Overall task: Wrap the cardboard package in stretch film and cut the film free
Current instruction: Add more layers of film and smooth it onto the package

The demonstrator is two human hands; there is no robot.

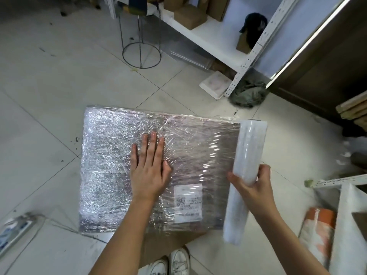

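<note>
The cardboard package (pixel 111 167) lies flat on the tiled floor (pixel 43 92), near the centre of the view; its top face is covered in wrinkled stretch film (pixel 190 141); a white shipping label (pixel 188 203) shows through the film at the near right of that face; a strip of bare cardboard shows along the near edge, just beyond the person's white shoes (pixel 170 262).

The left hand (pixel 149 169) lies flat on the middle of the package, fingers straight and slightly spread, palm pressing on the film; it grasps nothing.

The film roll (pixel 247 161) lies along the right edge of the package, its far end at the far right corner, its near end past the near edge; the film runs from the roll straight onto the top face, uncut; the right hand (pixel 252 187) grasps the roll about its middle, thumb on the left side and fingers curled round the right side.

Far of the package stands a white metal shelf unit (pixel 210 34) holding brown boxes (pixel 189 16) and a dark cap (pixel 254 22); a wire stand (pixel 141 48) stands to the left of the shelf unit; a white tray (pixel 215 85) and a grey-green crumpled cloth (pixel 248 94) lie at the foot of the shelf post; an orange and white bundle (pixel 317 233) lies at the near right; a blue and white object, blurred, lies at the near left.
</note>
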